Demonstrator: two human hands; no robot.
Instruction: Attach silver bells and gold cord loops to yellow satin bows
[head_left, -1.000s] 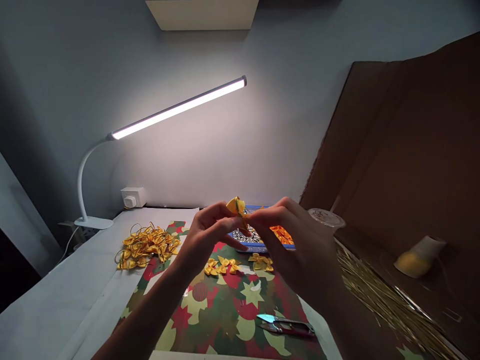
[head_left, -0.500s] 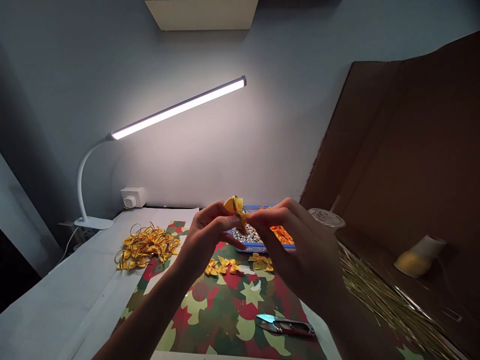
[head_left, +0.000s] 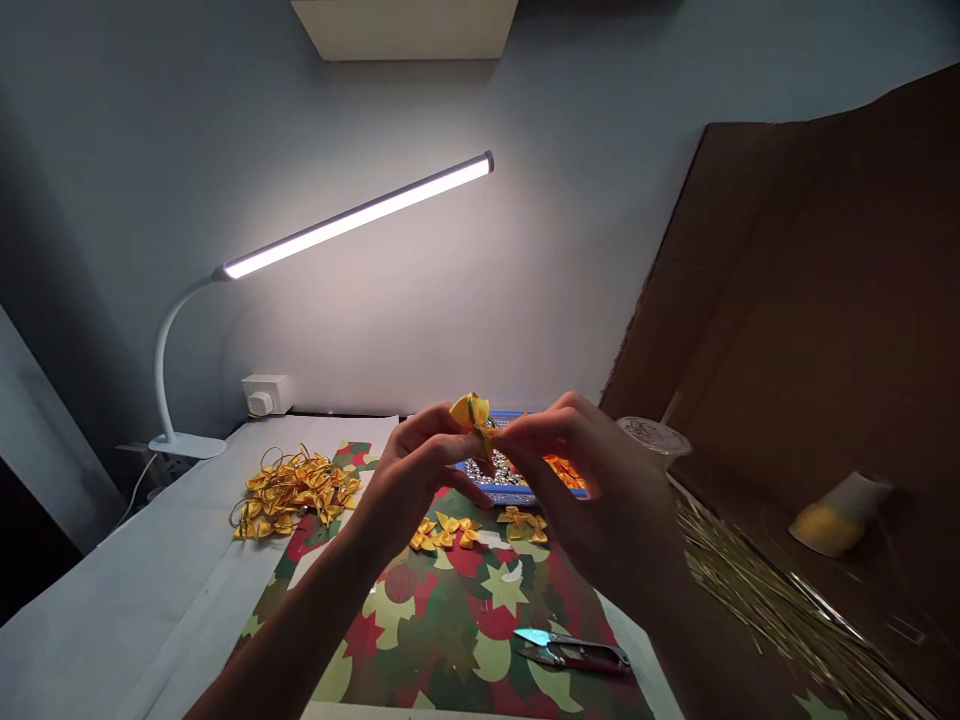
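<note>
Yellow satin ribbon bow (head_left: 470,411) is pinched by left hand (head_left: 416,460) and right hand (head_left: 592,465), silver-bladed thread snips (head_left: 559,638) seen at 5 o'clock.

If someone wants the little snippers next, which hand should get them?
Probably the right hand: the snippers lie nearer it, blade tips pointing left. The left hand is farther off and pinches the yellow bow.

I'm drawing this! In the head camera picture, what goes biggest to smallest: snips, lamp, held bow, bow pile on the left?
Largest to smallest, as they look:
1. Lamp
2. Bow pile
3. Snips
4. Held bow, though part is hidden
</note>
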